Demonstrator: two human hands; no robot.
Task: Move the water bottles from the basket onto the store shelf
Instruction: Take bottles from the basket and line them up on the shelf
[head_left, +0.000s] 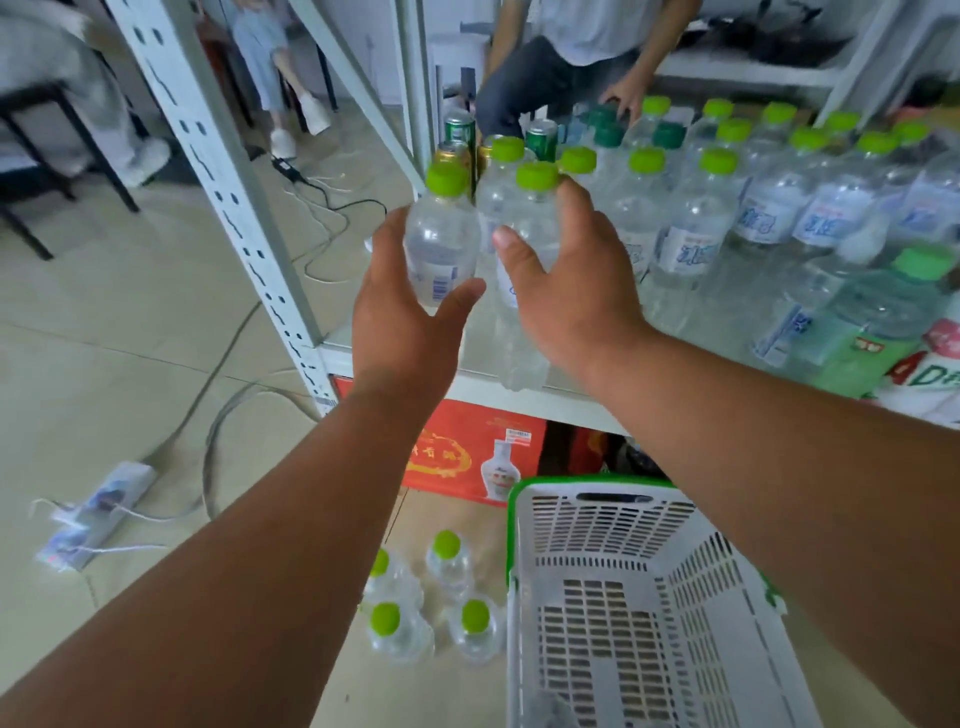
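Note:
My left hand (400, 317) is wrapped around a clear water bottle with a green cap (441, 234) at the left end of the white store shelf (478, 387). My right hand (566, 291) grips a second green-capped bottle (530, 228) right beside it; that bottle's base rests on the shelf near the front edge. Rows of the same bottles (691, 228) fill the shelf to the right. The white basket with a green rim (519, 525) stands on the floor below my right arm, and its visible floor is mostly bare.
Several green-capped bottles (447, 561) stand on the floor left of the basket. A red carton (467, 457) sits under the shelf. Drink cans (460, 130) stand at the shelf's back left. A person (571, 62) crouches behind the shelf. Cables and a power strip (98, 514) lie left.

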